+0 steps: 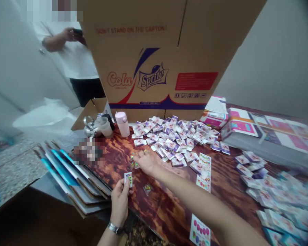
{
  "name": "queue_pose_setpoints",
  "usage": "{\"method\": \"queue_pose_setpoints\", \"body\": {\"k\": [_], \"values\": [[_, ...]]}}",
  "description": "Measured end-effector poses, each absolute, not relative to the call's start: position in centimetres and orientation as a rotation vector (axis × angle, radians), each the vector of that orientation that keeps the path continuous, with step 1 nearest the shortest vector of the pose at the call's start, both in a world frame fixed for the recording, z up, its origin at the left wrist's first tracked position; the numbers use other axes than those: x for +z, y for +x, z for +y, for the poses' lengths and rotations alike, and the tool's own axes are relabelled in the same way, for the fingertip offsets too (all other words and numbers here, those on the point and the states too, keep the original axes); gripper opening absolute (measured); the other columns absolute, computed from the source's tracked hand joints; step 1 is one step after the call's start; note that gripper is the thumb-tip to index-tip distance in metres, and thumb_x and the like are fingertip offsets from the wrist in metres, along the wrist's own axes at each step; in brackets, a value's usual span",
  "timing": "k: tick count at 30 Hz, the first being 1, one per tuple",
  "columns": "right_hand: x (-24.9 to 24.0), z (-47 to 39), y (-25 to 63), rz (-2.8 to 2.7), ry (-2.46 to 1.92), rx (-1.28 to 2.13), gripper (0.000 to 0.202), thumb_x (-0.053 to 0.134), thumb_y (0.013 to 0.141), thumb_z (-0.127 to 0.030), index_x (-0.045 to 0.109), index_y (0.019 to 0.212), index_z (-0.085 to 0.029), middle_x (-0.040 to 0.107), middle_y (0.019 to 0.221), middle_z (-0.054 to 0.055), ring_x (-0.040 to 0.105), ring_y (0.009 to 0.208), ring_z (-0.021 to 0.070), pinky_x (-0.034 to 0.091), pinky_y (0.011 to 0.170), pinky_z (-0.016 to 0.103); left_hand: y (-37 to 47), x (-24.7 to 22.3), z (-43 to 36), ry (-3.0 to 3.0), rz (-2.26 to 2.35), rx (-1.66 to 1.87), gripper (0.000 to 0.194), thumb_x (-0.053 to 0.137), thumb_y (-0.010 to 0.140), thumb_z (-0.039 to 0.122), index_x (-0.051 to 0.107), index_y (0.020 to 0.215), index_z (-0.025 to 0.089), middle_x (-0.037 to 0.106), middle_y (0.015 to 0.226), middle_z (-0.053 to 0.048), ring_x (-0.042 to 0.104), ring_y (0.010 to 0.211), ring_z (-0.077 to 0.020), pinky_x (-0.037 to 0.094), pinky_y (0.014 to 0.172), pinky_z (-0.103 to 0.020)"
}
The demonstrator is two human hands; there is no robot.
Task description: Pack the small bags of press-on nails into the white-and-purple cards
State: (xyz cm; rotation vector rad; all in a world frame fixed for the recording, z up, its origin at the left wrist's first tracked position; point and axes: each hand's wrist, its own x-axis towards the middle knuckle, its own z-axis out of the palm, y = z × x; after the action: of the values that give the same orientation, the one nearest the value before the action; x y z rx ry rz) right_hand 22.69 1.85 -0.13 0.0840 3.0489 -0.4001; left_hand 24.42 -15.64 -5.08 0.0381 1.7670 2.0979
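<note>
1 small printed card [128, 177], pinched in left hand [119, 199]. 1 bright-coloured packet [133, 162], card's 1 o'clock, at curled fingers of right hand [146, 164]; whether pinched, cannot tell. 1 loose packet [147, 188], card's 4 o'clock. Advisable: light fingertip hold, card unbent.

Tabletop [113, 150]: dark-swirled red-brown
Carton [154, 44]: brown, red-and-blue print
Small boxes [170, 145]: white and purple
Small packet [147, 188]: red, green, yellow
Bottle [122, 125]: pale pink
</note>
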Motion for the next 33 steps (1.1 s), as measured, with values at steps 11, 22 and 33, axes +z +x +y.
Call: {"method": "queue_pose_setpoints", "body": {"k": [11,22,33], "values": [[-1.0,-0.2,22.0,2.930,-0.168,-0.494,0.088,0.071,0.061,-0.032,0.024,0.135,-0.038,0.013,0.146,0.011,0.012,0.127,0.0485,0.036,0.080,0.066,23.9,-6.4,-15.9,0.076,1.788,2.029,0.031,0.062,0.075,0.043,0.060,0.088,0.015,0.060,0.075,-0.002,0.053,0.064,-0.0115,0.042,0.056,-0.019],[3.8,4.1,29.7,3.079,-0.287,-0.975,0.035,0.047,0.087,-0.026,0.050,0.121,-0.020,0.061,0.108,0.008,0.056,0.096,0.0184,0.042,0.084,0.030,26.0,-3.6,-14.2,0.659,2.098,1.590,0.025,0.049,0.084,0.039,0.059,0.082,0.016,0.058,0.068,-0.002,0.054,0.062,-0.0145,0.043,0.058,-0.023],[-1.1,4.0,42.6,2.833,-0.096,-1.004,0.016,0.043,0.089,-0.026,0.056,0.094,-0.018,0.062,0.086,0.005,0.058,0.077,0.0164,0.042,0.065,0.024,32.0,-3.6,-11.9,1.485,2.100,0.941,0.013,0.049,0.084,0.020,0.059,0.076,0.018,0.062,0.068,0.000,0.057,0.062,-0.0129,0.042,0.057,-0.020]]}}
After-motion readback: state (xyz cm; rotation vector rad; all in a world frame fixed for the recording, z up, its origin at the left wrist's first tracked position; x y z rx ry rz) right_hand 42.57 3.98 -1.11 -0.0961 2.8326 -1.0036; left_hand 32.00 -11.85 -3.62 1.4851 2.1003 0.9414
